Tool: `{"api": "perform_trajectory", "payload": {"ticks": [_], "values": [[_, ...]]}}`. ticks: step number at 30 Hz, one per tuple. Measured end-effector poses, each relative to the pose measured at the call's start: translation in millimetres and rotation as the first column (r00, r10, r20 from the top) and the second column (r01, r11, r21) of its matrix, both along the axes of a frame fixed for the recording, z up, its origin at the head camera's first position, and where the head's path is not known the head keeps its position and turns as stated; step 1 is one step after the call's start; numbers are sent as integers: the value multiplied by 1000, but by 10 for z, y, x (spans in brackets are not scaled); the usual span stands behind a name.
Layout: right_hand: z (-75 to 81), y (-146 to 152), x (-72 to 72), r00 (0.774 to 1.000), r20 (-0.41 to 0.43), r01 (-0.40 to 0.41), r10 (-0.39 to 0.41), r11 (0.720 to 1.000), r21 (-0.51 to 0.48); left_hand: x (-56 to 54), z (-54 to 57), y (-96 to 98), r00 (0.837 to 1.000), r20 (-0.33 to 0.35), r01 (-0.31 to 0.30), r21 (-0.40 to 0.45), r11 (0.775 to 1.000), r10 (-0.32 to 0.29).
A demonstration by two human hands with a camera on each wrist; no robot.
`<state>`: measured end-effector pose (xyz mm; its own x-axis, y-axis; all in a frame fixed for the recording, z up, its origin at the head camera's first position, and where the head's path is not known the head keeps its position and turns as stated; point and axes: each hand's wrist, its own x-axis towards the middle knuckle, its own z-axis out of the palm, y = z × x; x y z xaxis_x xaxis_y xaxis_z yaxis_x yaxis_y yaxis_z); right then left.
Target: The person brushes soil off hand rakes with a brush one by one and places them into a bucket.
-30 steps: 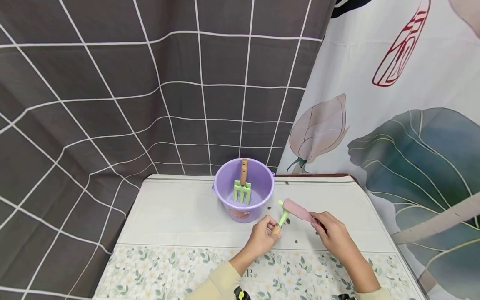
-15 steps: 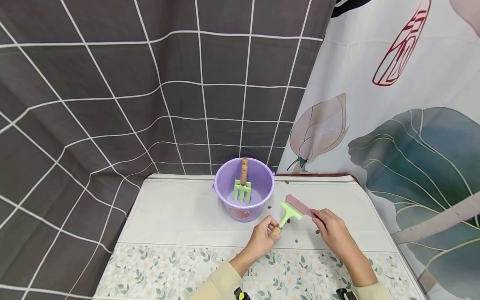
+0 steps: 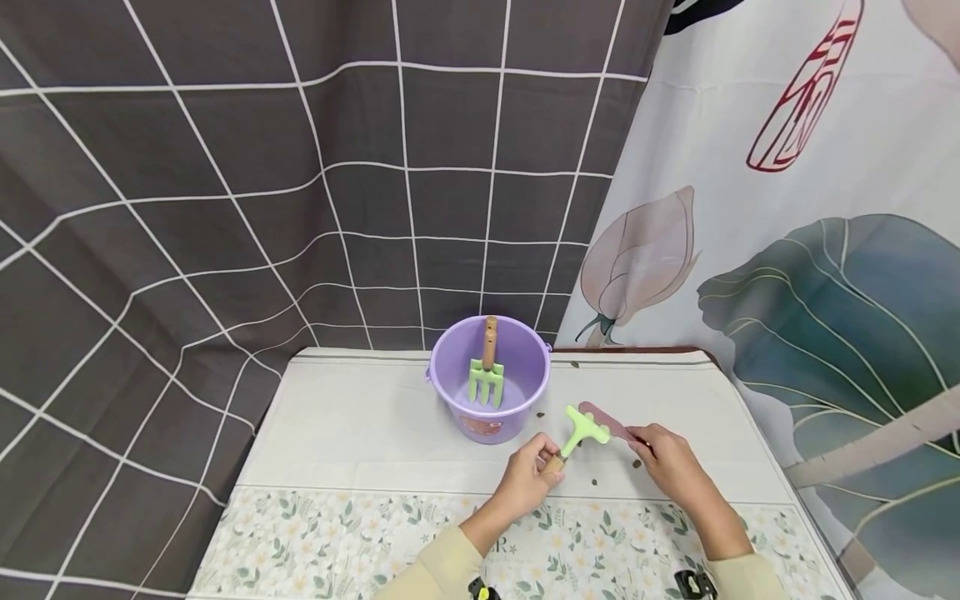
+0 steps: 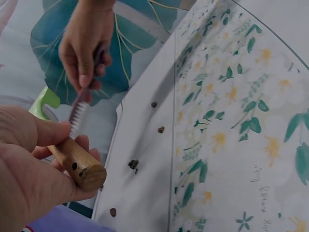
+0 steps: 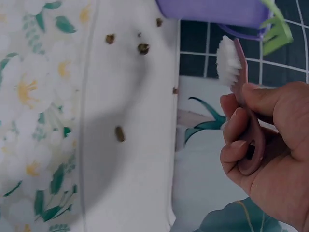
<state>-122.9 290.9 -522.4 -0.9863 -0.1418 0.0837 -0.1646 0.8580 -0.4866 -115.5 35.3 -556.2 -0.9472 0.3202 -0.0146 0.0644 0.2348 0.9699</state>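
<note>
My left hand (image 3: 525, 477) grips the wooden handle (image 4: 79, 164) of a small garden rake, whose light green head (image 3: 587, 428) points away to the right, raised over the table. A pink brush (image 3: 609, 422) with white bristles (image 5: 228, 62) is held by its looped handle in my right hand (image 3: 669, 463), fingers curled round it. The brush lies against or just behind the rake head; whether the bristles touch it I cannot tell. Part of the green rake head shows beyond the brush in the right wrist view.
A purple bucket (image 3: 465, 423) stands behind my left hand. Inside leans a green hand fork (image 3: 487, 382) with a wooden handle, another wooden handle end behind it. Several dark crumbs (image 4: 133, 164) lie scattered on the white and floral tablecloth (image 3: 337, 442). Curtains hang behind.
In my left hand the rake has turned, so its head now shows broad instead of edge-on. The brush has tilted from its broad back to a thinner profile and shifted slightly right.
</note>
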Motion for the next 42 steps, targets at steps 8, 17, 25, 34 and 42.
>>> {"api": "perform_trajectory", "payload": {"ticks": [8,17,25,34,42], "values": [[-116,101,23,1000,-10,8,-8,1000,12,-25,105,-7,1000,-2,-4,9,1000,4],[-140,157,51,1000,13,21,-21,1000,7,-40,150,-49,999,-30,-44,32,999,45],[-168,170,62,998,-33,44,-43,999,11,-56,196,-115,995,-67,-70,84,994,76],[-280,207,101,992,-97,87,-86,996,2,-67,327,-283,993,-63,-85,151,985,95],[-354,215,127,991,-91,98,-98,995,-9,-61,475,-452,994,-36,-91,185,979,99]]}}
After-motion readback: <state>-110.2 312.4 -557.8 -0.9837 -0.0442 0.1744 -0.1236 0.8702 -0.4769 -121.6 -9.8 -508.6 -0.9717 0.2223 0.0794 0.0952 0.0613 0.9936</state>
